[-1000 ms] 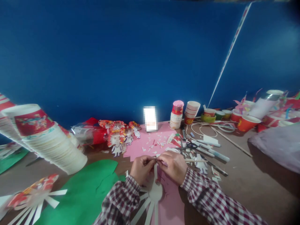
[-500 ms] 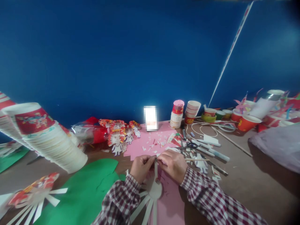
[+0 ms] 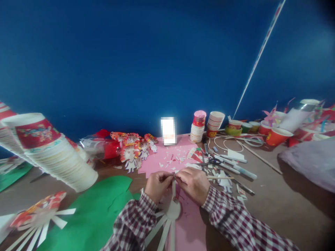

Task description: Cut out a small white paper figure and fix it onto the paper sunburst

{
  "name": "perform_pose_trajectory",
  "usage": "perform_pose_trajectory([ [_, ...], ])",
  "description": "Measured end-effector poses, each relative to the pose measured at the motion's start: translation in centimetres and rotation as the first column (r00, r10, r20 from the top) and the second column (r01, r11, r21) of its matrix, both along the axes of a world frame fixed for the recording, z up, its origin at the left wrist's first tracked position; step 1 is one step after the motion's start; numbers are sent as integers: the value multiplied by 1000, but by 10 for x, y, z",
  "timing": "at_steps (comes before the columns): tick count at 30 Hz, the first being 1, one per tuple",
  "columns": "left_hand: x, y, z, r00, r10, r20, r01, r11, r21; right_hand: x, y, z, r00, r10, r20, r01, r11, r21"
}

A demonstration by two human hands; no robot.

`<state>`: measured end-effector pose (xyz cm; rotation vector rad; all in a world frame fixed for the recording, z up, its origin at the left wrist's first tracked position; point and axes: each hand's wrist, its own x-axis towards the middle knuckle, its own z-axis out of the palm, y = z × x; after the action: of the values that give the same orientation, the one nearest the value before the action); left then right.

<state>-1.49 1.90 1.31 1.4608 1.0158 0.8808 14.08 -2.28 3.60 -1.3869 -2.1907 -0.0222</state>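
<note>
A cut-open paper cup lies between my forearms, its white strips fanned out from a round base. My left hand pinches the far end of one strip between thumb and fingertips. Closed on that same strip end is my right hand, its fingertips meeting those of the left. A small reddish mark or scrap shows on the strip near the base. The very tip is hidden by my fingers. Beneath lies pink paper with a few dark lines on it.
Leaning stacked paper cups stand left, behind green paper and another cut cup. Paper figures are behind my left hand. Scissors, markers and a stick lie right. More cups stand farther back.
Both hands stay pinched at the strip's end, with only a slight shift of the fingertips. The cut cup has hardly moved.
</note>
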Motion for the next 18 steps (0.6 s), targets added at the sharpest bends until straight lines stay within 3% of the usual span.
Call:
perform_pose_trajectory([
  [18,-1,2,-5,995,10,98,-9,1000,-17,-2,-2,3,999,-32,-35,31,999,-38],
])
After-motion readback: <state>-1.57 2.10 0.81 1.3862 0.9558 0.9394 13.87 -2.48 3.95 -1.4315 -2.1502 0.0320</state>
